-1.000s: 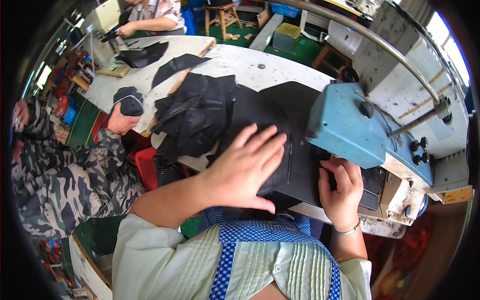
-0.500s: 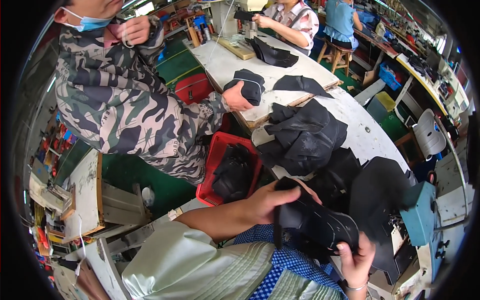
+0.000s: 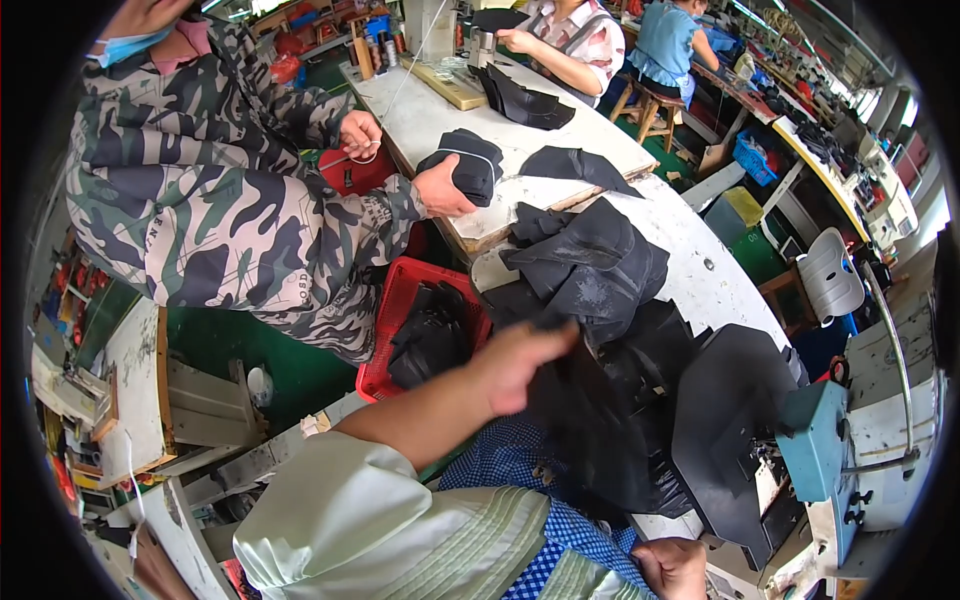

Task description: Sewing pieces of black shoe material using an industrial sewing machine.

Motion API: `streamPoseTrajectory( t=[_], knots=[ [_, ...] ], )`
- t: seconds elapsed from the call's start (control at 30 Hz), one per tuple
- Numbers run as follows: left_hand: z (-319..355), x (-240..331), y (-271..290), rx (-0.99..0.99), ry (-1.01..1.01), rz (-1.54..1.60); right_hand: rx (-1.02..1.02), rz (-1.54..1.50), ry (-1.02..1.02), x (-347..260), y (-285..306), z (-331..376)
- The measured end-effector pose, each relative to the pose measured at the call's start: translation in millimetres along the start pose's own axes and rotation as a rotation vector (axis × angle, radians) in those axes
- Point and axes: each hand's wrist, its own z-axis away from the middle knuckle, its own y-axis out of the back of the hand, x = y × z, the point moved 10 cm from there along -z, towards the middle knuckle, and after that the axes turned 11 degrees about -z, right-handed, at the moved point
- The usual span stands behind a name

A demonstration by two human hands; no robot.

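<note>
My left hand (image 3: 515, 370), smeared by motion, pinches the upper edge of a black fabric piece (image 3: 590, 425). The piece hangs blurred in front of the blue checked apron (image 3: 510, 455). At the lower edge, close to the apron, my right hand (image 3: 672, 566) is closed with curled fingers; whether anything is in it is hidden. Beyond the left hand lies a pile of black cut pieces (image 3: 600, 265) on the white table (image 3: 715, 255). A large flat black piece (image 3: 725, 410) lies to the right, beside the blue-green machine part (image 3: 812, 440).
A co-worker in a camouflage jacket (image 3: 220, 200) holds a banded black bundle (image 3: 470, 165) on the table. Left of the pile stands a red basket (image 3: 375, 360) with black pieces. A second worker (image 3: 570, 50) sits across the table. A metal rod (image 3: 890, 330) rises at right.
My right hand has left the black piece and dropped toward the lower edge. My left hand has swung slightly left and up with the piece. The co-worker's raised hand has come down.
</note>
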Motion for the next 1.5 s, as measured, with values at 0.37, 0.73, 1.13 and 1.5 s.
streamPoseTrajectory(
  t=[0.37,0.73,1.13,1.5],
  knots=[
    [-286,131,178,0.446,-0.075,-0.379,0.615,0.196,0.226,-14,67,12],
    [-333,116,259,0.604,-0.038,-0.66,0.51,-0.025,0.115,0,79,-7],
    [-157,179,38,0.225,-0.428,-0.389,0.188,-0.14,0.386,-29,75,-15],
    [-17,119,-35,-0.083,-0.387,-0.37,0.343,-0.262,0.15,-1,66,-20]
  ],
)
